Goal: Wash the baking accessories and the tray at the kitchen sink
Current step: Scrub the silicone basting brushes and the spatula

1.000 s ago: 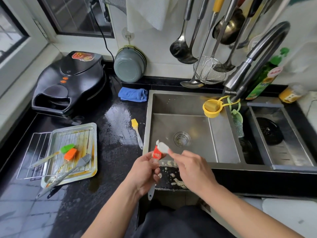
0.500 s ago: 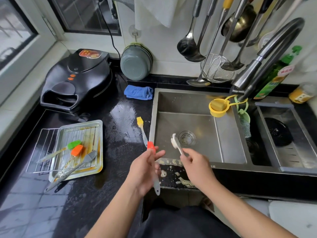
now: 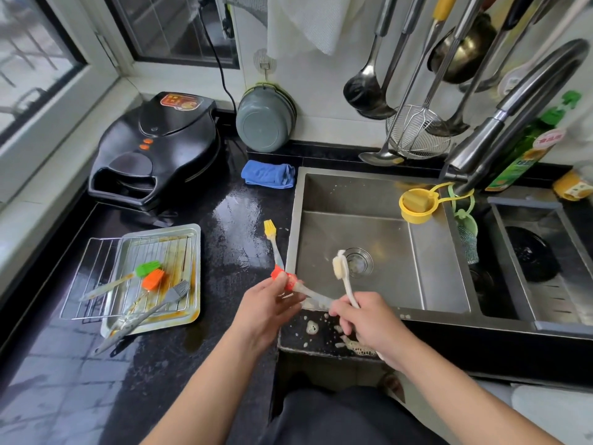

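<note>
The person stands at the sink (image 3: 378, 194); the left hand (image 3: 268, 303) pinches the red head of a basting brush (image 3: 282, 279), fingers curled around it; the right hand (image 3: 369, 322) has a closed grip on a white scrubbing brush (image 3: 340, 268), whose head is over the basin; the tray (image 3: 189, 313) lies on the black desk (image 3: 224, 213), well left, with green (image 3: 147, 268), orange (image 3: 153, 279) and grey (image 3: 178, 292) brushes on it.

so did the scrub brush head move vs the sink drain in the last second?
Yes. The scrub brush head, held by the right hand, went from left of the drain, against the red brush, to beside the drain's left edge.
</note>
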`<state>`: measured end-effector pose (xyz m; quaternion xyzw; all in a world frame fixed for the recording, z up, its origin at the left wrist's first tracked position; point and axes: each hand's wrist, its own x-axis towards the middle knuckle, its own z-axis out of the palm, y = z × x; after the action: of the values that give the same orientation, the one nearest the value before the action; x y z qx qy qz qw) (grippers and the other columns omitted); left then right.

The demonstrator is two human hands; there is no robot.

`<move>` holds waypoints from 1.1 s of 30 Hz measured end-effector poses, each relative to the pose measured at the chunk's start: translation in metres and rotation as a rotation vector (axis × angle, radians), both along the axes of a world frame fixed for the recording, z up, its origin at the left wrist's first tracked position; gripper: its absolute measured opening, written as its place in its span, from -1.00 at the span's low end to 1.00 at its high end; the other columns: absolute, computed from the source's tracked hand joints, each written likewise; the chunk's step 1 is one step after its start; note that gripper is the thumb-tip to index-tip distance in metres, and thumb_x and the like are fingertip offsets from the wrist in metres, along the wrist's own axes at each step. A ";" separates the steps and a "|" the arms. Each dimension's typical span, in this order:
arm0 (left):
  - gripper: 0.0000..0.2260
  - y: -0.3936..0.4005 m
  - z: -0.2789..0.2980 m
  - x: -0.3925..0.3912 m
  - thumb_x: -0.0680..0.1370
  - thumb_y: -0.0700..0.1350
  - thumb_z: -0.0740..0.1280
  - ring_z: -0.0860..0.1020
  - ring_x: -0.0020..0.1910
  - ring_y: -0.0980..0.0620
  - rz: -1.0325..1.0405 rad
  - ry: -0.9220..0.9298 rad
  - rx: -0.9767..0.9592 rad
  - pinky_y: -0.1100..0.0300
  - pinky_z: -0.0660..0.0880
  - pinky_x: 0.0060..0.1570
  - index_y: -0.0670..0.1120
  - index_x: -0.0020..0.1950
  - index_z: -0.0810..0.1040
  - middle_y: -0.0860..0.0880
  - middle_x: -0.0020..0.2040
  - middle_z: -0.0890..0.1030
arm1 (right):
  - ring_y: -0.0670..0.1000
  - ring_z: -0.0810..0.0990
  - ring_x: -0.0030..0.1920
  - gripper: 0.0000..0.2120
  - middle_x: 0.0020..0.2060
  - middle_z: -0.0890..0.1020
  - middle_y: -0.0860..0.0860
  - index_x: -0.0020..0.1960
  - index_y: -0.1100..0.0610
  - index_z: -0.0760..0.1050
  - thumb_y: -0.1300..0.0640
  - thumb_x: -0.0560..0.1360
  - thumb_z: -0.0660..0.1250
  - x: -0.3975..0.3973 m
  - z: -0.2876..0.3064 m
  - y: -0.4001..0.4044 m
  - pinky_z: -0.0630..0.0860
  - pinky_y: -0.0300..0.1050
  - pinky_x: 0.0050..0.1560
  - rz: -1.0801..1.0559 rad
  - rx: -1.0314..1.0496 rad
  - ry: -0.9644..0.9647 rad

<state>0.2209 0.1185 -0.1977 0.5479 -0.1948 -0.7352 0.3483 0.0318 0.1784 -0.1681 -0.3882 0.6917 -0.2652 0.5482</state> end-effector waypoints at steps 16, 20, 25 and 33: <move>-0.73 -0.068 -0.044 0.049 0.58 0.01 0.42 0.57 -0.29 0.11 -0.444 -1.049 -0.314 0.19 0.39 -0.29 -0.01 -0.30 0.69 0.04 -0.30 0.68 | -0.10 0.27 -0.55 -0.79 -0.43 0.50 0.04 -0.08 0.23 0.63 0.15 0.62 0.30 -0.017 -0.021 0.002 0.17 -0.23 -0.55 -0.127 0.174 0.015; -0.84 -0.107 -0.054 0.041 0.52 -0.07 0.47 0.60 -0.16 -0.05 -0.558 -1.103 -0.316 0.18 0.42 -0.24 -0.04 -0.25 0.64 -0.02 -0.27 0.64 | -0.08 0.28 -0.52 -0.81 -0.41 0.52 0.05 -0.05 0.23 0.64 0.16 0.62 0.30 -0.015 -0.018 0.001 0.17 -0.22 -0.54 -0.136 0.196 -0.005; -0.80 -0.103 -0.046 0.024 0.62 -0.06 0.31 0.57 0.10 -0.16 -0.352 -1.148 -0.311 0.04 0.47 0.06 -0.13 0.17 0.59 -0.12 0.08 0.63 | -0.09 0.24 -0.53 -0.80 -0.35 0.50 0.08 0.00 0.26 0.63 0.16 0.64 0.30 -0.018 -0.014 -0.003 0.12 -0.20 -0.53 -0.212 0.229 -0.107; -0.79 0.029 -0.009 -0.057 0.72 -0.15 0.18 0.46 -0.44 -0.07 -0.149 -0.058 -0.026 0.15 0.41 -0.42 -0.25 0.13 0.55 -0.20 -0.16 0.66 | -0.09 0.27 -0.52 -0.78 -0.37 0.52 0.06 0.02 0.10 0.62 0.01 0.67 0.27 0.024 -0.014 0.003 0.12 -0.24 -0.55 -0.168 0.192 -0.238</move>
<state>0.1636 0.1472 -0.2070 0.5483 -0.2547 -0.7404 0.2937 0.0563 0.1816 -0.1823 -0.2409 0.6741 -0.2867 0.6367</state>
